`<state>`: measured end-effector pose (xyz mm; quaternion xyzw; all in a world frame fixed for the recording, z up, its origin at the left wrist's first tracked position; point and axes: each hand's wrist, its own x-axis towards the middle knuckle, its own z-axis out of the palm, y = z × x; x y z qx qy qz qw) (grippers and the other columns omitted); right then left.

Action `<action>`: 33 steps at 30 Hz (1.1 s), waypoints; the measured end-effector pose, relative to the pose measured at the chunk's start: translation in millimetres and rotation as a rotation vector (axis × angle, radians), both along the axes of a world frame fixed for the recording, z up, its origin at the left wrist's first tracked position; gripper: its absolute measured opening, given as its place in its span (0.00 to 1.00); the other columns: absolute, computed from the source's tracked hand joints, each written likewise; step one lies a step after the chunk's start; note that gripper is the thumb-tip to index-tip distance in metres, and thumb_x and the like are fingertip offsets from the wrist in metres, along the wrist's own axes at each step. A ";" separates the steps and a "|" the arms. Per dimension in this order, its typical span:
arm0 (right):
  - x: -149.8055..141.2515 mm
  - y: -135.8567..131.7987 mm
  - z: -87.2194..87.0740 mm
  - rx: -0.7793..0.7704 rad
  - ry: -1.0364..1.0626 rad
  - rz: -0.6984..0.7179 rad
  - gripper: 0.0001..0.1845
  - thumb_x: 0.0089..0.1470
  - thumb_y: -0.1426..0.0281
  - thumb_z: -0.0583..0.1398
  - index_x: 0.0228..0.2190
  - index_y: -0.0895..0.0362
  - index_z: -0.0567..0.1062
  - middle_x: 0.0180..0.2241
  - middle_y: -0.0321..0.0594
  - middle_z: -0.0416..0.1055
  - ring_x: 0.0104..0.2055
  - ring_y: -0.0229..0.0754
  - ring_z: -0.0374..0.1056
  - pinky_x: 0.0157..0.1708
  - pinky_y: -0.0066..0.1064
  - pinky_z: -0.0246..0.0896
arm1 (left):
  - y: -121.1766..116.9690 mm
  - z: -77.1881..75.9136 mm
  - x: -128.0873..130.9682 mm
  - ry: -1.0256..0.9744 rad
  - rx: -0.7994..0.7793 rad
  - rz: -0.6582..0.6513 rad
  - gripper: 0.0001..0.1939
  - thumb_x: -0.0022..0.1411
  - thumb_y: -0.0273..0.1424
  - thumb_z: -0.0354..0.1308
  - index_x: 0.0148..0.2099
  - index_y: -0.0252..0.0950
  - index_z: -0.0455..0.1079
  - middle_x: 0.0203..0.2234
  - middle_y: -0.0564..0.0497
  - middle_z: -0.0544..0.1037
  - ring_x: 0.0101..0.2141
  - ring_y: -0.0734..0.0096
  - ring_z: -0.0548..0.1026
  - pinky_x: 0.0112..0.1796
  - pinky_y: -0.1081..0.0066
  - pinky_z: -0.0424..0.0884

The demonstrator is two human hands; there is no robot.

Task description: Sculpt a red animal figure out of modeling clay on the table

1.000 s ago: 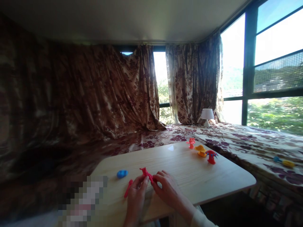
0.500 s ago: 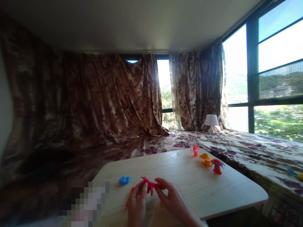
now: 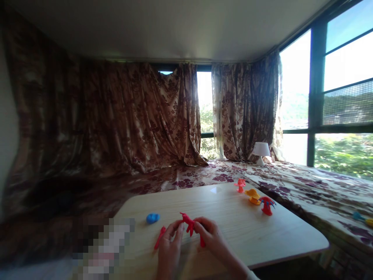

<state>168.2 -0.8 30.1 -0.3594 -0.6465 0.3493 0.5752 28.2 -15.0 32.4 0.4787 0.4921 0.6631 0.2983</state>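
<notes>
A small red clay figure with leg-like prongs is held just above the table between my two hands. My left hand pinches its left side with thumb and forefinger. On the other side, my right hand grips it with bent fingers that hide part of it. A red piece shows below the right fingers; whether it joins the figure I cannot tell. Beside my left hand lies a longish red clay piece. Farther back is a blue clay lump.
At the table's far right stand a pinkish-red figure, a yellow mushroom-like one and a red one with blue spikes. Behind are a flowered cover, a white lamp and patterned curtains. A blurred patch covers the lower left.
The red figure has turned in my hands and moved slightly right and up. The red piece beside my left hand shows more. A red bit now shows below my right fingers.
</notes>
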 end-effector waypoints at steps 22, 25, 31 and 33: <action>3.6 -0.7 -2.0 0.001 -0.033 0.061 0.17 0.51 0.59 0.58 0.28 0.61 0.77 0.22 0.38 0.70 0.24 0.37 0.62 0.23 0.25 0.56 | -3.3 -1.4 -2.1 0.109 0.007 -0.121 0.19 0.55 0.46 0.49 0.27 0.36 0.71 0.26 0.50 0.77 0.32 0.63 0.72 0.42 0.65 0.64; 3.7 -1.5 -1.8 0.011 -0.071 0.070 0.17 0.51 0.59 0.57 0.29 0.61 0.77 0.23 0.38 0.71 0.24 0.36 0.61 0.23 0.25 0.56 | -3.8 -1.9 -0.8 0.125 0.009 -0.188 0.19 0.58 0.44 0.46 0.28 0.36 0.70 0.27 0.51 0.76 0.34 0.64 0.71 0.40 0.68 0.64; 4.5 -1.9 -1.9 0.026 -0.110 0.091 0.16 0.53 0.60 0.56 0.31 0.60 0.77 0.25 0.39 0.72 0.25 0.36 0.62 0.23 0.25 0.57 | -5.8 -1.4 -0.5 0.156 -0.010 -0.219 0.17 0.59 0.39 0.44 0.28 0.37 0.68 0.28 0.52 0.75 0.35 0.66 0.70 0.41 0.69 0.63; 4.5 -2.0 -2.1 0.027 -0.116 0.085 0.16 0.53 0.61 0.57 0.31 0.60 0.77 0.26 0.39 0.72 0.26 0.37 0.63 0.25 0.25 0.58 | -6.4 0.6 -0.5 0.165 0.000 -0.238 0.16 0.60 0.38 0.43 0.27 0.37 0.68 0.27 0.53 0.74 0.34 0.67 0.70 0.39 0.70 0.62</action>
